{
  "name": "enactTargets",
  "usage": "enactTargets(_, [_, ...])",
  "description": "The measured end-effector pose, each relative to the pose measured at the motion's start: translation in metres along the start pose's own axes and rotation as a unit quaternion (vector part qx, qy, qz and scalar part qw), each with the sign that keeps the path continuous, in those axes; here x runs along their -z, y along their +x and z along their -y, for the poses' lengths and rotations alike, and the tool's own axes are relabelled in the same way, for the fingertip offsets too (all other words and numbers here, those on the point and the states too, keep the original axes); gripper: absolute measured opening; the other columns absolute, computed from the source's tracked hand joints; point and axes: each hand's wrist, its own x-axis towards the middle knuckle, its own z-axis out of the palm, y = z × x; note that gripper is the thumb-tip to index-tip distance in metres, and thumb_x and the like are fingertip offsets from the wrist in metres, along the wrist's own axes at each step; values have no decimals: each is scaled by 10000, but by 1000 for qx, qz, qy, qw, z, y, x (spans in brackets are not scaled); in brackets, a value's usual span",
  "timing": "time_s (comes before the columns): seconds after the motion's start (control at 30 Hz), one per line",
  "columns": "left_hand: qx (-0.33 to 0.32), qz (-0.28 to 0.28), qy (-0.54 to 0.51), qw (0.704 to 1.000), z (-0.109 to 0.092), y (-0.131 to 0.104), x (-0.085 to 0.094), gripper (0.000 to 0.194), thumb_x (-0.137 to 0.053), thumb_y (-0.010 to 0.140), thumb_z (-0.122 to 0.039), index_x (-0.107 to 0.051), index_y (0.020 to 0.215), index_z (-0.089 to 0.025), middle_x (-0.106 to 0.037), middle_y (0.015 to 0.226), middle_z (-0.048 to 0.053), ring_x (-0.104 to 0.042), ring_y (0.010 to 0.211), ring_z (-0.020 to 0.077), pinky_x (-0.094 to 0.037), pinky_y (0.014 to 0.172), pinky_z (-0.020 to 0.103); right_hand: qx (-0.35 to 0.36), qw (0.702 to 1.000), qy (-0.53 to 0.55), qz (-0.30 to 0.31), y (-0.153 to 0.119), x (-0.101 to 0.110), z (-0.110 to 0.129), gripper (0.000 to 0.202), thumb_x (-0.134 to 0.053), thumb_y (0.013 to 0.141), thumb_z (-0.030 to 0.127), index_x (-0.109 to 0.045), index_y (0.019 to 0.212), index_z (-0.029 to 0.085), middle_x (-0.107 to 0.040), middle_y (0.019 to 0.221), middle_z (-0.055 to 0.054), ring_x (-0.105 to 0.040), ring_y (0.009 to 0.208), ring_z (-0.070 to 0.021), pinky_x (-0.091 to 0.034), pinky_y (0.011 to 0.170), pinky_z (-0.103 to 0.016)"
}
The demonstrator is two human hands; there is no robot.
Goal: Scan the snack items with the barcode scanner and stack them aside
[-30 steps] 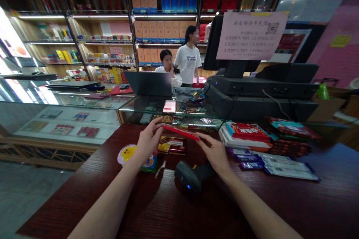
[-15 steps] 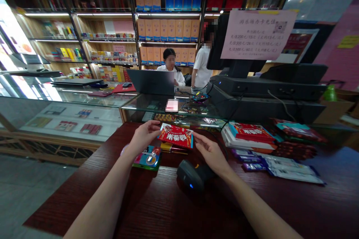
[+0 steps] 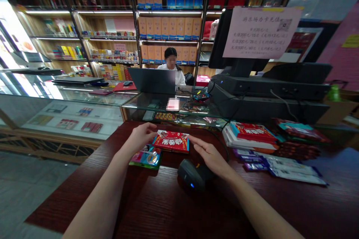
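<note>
A flat red chocolate box (image 3: 171,142) with white lettering and blue ends lies low over the counter, on top of a packet that it mostly hides. My left hand (image 3: 140,138) has its thumb and bent fingers at the box's left end, closed on it. Against the right end rest the fingertips of my right hand (image 3: 210,155), its fingers stretched out. Partly under my left wrist is a colourful green-edged packet (image 3: 147,158). A black barcode scanner (image 3: 192,175) with a blue light lies just in front of my right hand.
Red and white boxes (image 3: 252,136) are stacked on the right, near purple-wrapped bars (image 3: 249,160) and a pale multipack (image 3: 294,171). Behind stand a monitor with a pink sign (image 3: 258,33), a glass counter (image 3: 134,102) and a laptop (image 3: 154,81). A person (image 3: 171,67) sits behind the laptop.
The red box has come down and slightly left, and lies flatter. My right fingers have straightened at its end. A standing person at the back has gone from view.
</note>
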Motion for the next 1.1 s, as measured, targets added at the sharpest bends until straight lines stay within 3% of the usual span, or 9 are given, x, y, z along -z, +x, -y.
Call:
enactTargets(0.47, [-22, 32, 68, 997, 5, 4, -10, 290, -655, 709, -223, -636, 996, -187, -754, 833, 10, -716, 810, 178, -541, 756, 279, -11, 999, -46, 5, -2, 1, -6, 499, -446, 956, 412, -580, 1386, 196, -555, 1453, -75, -487, 1372, -233, -299, 1200, -444])
enactTargets(1.1, [-46, 29, 98, 994, 13, 9, -12, 339, -575, 761, -229, -638, 1091, -184, -759, 912, 36, -712, 823, 176, -530, 742, 269, -8, 998, -67, -6, -2, 2, 1, 463, -440, 948, 368, -615, 1347, 211, -609, 1399, -69, -542, 1319, -238, -352, 1165, -447])
